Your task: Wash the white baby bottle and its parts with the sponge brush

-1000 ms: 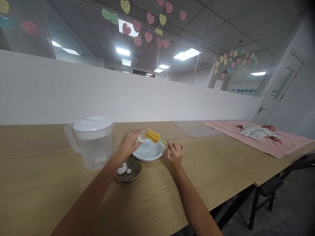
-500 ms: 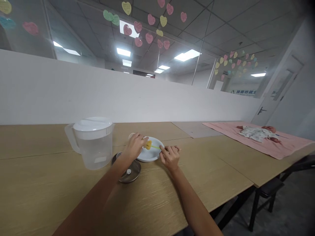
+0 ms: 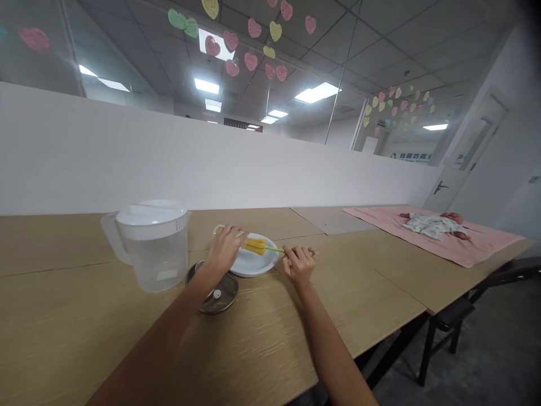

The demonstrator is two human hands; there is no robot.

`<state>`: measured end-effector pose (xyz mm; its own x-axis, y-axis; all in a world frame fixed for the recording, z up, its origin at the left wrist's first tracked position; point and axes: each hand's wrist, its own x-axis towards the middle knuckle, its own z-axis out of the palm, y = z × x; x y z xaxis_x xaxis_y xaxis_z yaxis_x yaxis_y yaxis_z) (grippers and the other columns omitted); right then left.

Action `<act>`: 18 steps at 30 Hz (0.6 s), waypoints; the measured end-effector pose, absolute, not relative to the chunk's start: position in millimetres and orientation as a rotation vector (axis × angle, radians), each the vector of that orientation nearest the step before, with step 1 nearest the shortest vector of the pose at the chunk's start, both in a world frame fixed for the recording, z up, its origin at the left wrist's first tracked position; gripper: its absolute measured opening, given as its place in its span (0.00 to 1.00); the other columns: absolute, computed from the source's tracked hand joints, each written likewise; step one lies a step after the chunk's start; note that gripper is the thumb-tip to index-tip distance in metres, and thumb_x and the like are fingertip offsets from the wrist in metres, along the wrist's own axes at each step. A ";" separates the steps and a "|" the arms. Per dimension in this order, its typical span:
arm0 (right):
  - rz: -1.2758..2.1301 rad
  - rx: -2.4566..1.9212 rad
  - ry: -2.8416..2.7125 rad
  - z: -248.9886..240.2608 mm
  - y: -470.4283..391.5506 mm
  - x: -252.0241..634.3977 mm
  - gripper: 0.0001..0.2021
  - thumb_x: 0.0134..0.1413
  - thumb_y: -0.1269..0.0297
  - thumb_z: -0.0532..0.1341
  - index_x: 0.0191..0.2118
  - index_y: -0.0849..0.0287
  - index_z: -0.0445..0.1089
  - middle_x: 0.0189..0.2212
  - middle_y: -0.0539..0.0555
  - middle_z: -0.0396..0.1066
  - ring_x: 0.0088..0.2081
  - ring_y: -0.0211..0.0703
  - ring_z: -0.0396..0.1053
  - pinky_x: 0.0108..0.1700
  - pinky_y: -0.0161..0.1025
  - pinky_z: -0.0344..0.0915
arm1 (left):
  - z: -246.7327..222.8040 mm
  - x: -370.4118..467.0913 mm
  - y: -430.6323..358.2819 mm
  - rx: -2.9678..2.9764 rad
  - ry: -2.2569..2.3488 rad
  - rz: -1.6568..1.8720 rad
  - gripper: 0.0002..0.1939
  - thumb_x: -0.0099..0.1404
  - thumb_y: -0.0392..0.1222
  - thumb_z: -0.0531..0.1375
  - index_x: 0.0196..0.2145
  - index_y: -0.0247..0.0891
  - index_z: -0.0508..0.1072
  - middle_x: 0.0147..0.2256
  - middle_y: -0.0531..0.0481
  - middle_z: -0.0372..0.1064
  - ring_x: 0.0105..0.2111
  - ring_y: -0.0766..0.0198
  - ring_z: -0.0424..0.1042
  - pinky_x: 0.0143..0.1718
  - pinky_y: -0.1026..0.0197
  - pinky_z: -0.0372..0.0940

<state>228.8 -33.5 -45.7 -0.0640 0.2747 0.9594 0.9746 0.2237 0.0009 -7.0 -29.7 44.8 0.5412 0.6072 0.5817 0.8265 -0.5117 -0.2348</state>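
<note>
My right hand (image 3: 300, 265) is closed on the thin green handle of a bottle brush with a yellow sponge head (image 3: 256, 246). My left hand (image 3: 226, 248) is wrapped round what looks like a clear bottle (image 3: 218, 229); only its pale rounded end shows past the fingers. The sponge head points left at the bottle's mouth, and whether its tip is still inside is hidden. Beneath both hands sits a white bowl (image 3: 253, 266). Under my left wrist, a metal tray (image 3: 226, 301) holds a small white round part (image 3: 217, 294) and other pieces, partly covered by the arm.
A lidded translucent pitcher (image 3: 158, 254) stands left on the wooden table (image 3: 253, 338). On the right, a doll (image 3: 433, 225) in patterned clothing lies on a pink cloth (image 3: 465, 251). A white wall (image 3: 211, 163) runs behind the table; a black stool (image 3: 452, 316) stands at right.
My right hand has drawn the brush slightly to the right, away from my left hand. More of the yellow sponge head shows now. The whole view has shifted a little.
</note>
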 end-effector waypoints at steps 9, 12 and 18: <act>-0.623 -1.769 -1.207 -57.1 -15.6 233.2 0.15 0.57 0.68 0.47 0.41 0.58 0.71 0.29 0.54 0.69 0.34 0.43 0.62 0.41 0.42 0.47 | 60.1 -11.1 -44.3 -2.205 -1.191 -0.438 0.17 0.61 0.27 0.50 0.43 0.37 0.72 0.42 0.39 0.68 0.45 0.52 0.64 0.44 0.52 0.56; -0.469 -1.969 -1.267 -62.3 -11.9 232.5 0.16 0.56 0.71 0.49 0.47 0.60 0.67 0.37 0.58 0.69 0.40 0.45 0.64 0.41 0.41 0.49 | 63.0 -11.6 -46.1 -2.243 -1.253 -0.518 0.17 0.59 0.27 0.53 0.44 0.39 0.72 0.45 0.41 0.68 0.46 0.52 0.64 0.45 0.53 0.56; -0.150 -2.211 -1.555 -68.7 -10.3 228.6 0.16 0.51 0.74 0.53 0.45 0.58 0.67 0.42 0.58 0.68 0.41 0.44 0.67 0.38 0.37 0.54 | 84.3 -3.4 -69.2 -2.589 -1.589 -1.151 0.35 0.55 0.50 0.60 0.58 0.38 0.58 0.51 0.44 0.66 0.48 0.55 0.66 0.46 0.60 0.60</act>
<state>228.6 -10.3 -68.7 0.3651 0.8712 0.3281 0.9179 -0.2780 -0.2832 -3.4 -69.2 84.3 0.2725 0.8154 0.5107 0.7396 -0.5170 0.4309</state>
